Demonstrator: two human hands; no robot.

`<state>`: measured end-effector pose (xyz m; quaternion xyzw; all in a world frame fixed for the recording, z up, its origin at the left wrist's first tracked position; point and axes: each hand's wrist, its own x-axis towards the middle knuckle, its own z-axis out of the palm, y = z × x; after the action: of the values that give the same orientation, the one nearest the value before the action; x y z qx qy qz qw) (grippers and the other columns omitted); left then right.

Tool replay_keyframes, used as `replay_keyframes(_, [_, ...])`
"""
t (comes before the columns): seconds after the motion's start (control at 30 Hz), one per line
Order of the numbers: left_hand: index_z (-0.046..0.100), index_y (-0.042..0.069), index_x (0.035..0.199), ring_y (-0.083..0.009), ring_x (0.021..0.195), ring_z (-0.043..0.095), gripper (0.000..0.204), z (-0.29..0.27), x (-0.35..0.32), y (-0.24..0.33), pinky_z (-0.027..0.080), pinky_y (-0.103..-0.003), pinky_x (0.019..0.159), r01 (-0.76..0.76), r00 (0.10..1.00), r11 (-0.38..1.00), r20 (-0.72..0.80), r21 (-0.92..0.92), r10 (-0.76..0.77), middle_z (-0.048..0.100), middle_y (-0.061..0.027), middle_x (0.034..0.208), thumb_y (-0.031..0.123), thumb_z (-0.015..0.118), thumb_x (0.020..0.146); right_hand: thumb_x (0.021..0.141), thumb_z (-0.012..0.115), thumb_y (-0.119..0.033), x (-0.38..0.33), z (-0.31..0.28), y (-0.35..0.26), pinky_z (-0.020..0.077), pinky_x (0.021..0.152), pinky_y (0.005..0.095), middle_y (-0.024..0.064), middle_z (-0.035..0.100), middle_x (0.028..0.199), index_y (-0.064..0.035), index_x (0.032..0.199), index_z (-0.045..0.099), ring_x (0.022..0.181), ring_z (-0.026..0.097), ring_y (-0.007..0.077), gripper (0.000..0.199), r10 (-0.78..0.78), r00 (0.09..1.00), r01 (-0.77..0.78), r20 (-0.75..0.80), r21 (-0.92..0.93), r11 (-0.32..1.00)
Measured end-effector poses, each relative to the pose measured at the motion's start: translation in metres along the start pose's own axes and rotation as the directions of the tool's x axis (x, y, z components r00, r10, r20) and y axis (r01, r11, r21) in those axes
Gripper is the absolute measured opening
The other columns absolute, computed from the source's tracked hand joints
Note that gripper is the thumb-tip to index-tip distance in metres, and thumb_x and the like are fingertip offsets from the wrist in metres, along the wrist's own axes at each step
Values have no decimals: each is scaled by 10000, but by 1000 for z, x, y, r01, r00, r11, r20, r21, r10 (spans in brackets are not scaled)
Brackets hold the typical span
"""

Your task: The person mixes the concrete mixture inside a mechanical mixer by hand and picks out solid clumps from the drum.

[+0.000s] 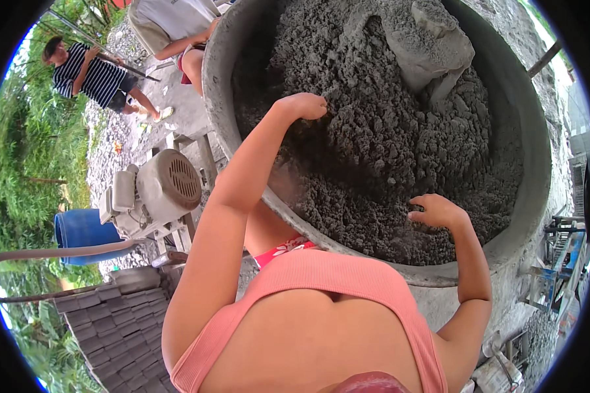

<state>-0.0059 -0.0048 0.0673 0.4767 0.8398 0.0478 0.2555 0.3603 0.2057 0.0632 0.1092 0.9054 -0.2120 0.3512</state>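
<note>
Here, a person leans over a mixer drum [537, 164], left hand [306, 105] curled into the damp grey cement mix [400, 144] and right hand [436, 211] spread wide, seemingly loosening clumps by hand.

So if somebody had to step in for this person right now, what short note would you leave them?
Left hand: bare, fingers curled into the grey mix, high on the heap.
Right hand: bare, spread on the mix near the drum's lower rim.
The mix fills the mixer drum; a wet lump sits at the top.
Done: drum loaded, both hands in.
Left: the heap looks crumbly and uneven, so working it by hand probably continues.
</note>
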Motion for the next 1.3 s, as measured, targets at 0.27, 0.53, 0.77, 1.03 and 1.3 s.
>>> replay_keyframes(0.27, [593, 82, 1275, -370, 1292, 460, 422, 8, -5, 15, 414, -475, 1041, 151, 988, 977, -31, 148, -149, 268, -163, 1559, 276, 488, 915, 904, 624, -400, 4, 5, -4, 414, 1038, 444, 206, 583, 1287, -21, 1314, 553, 1229, 520, 366, 563, -53, 998, 52, 40, 18, 998])
replay_keyframes(0.53, [401, 105, 1446, -381, 1412, 297, 533, -5, -7, 21, 342, -485, 1110, 92, 946, 985, -321, 147, -40, 245, -205, 1554, 279, 480, 949, 905, 628, -397, -10, -7, -14, 376, 1085, 443, 211, 411, 1448, -60, 1423, 425, 1320, 422, 372, 650, 21, 1000, -22, 14, 95, 995])
replay_keyframes(0.77, [292, 155, 1512, -369, 1459, 178, 574, 8, -17, 61, 280, -486, 1159, -43, 993, 983, -97, 179, 61, 192, -130, 1587, 326, 427, 981, 886, 670, -400, -8, -6, -18, 291, 1142, 554, 179, 71, 1602, -201, 1554, 103, 1457, 118, 435, 898, 81, 976, -73, -201, 45, 996])
replay_keyframes(1.03, [455, 154, 1409, -379, 1418, 285, 514, -1, -24, 57, 272, -500, 1142, 39, 814, 948, -560, 317, 154, 331, -128, 1534, 254, 499, 907, 882, 673, -413, -3, -2, -22, 258, 1141, 596, 165, 28, 1610, -257, 1553, 55, 1457, 83, 456, 925, 85, 955, -84, -285, 13, 996])
replay_keyframes(1.3, [459, 149, 1426, -418, 1394, 323, 580, -30, -29, 5, 300, -496, 1123, 279, 627, 955, -772, 100, -103, 348, -175, 1525, 354, 554, 892, 879, 667, -455, 13, 14, -27, 262, 1129, 604, 209, -17, 1604, -272, 1551, -31, 1446, 68, 491, 986, 95, 973, -71, -210, 116, 991])
